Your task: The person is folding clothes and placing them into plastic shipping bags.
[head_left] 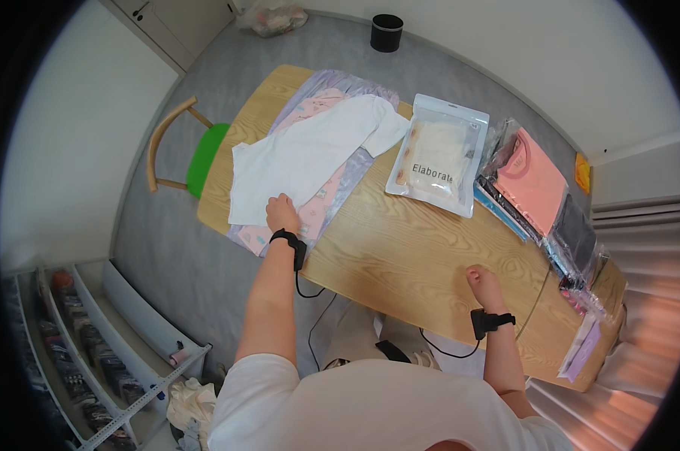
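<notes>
A white T-shirt [295,154] lies spread at a slant on the left part of the wooden table, one short sleeve toward the far right. Under it are a pink printed cloth [321,201] and a pale purple sheet [355,177]. At the shirt's near edge is my left hand [283,213], its fingers curled against the white fabric; the fingertips are hidden. Over the bare wood to the right, my right hand [484,284] is closed in a fist, with nothing showing in it. A clear-and-white zip bag [439,154] holding something cream-coloured lies beyond it.
Bagged folded garments, a pink one [534,180] on top, line the right side of the table [400,240]. A green-seated chair [207,161] stands at the left, a black bin [387,34] behind. Shelving [122,361] is at lower left. Black cables hang from my wrist straps.
</notes>
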Demonstrator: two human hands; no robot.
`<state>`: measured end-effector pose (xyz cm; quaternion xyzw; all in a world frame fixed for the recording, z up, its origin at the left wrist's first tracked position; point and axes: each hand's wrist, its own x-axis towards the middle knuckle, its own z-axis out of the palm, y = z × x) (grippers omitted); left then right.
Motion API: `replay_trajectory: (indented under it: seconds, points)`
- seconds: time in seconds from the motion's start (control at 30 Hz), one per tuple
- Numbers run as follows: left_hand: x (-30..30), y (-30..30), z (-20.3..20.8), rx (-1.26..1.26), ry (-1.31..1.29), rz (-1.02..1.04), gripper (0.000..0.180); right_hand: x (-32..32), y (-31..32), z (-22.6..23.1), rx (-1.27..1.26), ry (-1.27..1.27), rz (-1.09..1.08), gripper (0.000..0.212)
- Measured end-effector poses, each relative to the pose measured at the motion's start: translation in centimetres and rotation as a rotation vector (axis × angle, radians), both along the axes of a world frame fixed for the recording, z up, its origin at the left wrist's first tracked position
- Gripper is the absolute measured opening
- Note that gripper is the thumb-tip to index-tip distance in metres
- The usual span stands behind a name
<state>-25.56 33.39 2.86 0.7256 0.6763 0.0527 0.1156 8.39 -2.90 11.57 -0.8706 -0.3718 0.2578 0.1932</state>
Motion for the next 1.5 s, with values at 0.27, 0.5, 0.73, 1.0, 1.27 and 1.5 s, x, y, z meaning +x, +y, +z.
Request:
replay_trajectory:
  seconds: [0.27, 0.5, 0.73, 1.0, 1.27, 1.5]
  points:
    - [-0.8, -1.2, 1.2, -0.057, 0.017, -0.333, 0.014, -2.4, 3.1, 5.2, -0.019, 0.098, 0.211, 0.021]
    - [-1.7, 0.3, 0.7, 0.020, 0.070, -0.301, 0.011, -3.5, 1.9, 4.8, 0.043, 0.111, 0.306, 0.022]
    - [2.5, 2.0, 16.5, 0.442, -0.714, -0.235, 0.013, -3.3, 0.1, 6.3, 0.050, 0.117, 0.280, 0.023]
    - [9.1, -8.5, 36.3, 0.153, -1.256, -0.774, 0.013, -4.6, 1.2, 11.6, 0.362, 0.100, 0.297, 0.046]
    - [12.7, -16.6, 44.3, -0.487, -1.652, -0.815, 0.011, -5.2, -2.2, 10.4, 0.471, 0.343, 0.422, 0.107]
    - [17.2, -17.9, 43.9, -0.577, -1.623, -1.007, 0.013, 0.8, -11.2, 9.2, 0.787, 1.243, -0.191, 0.044]
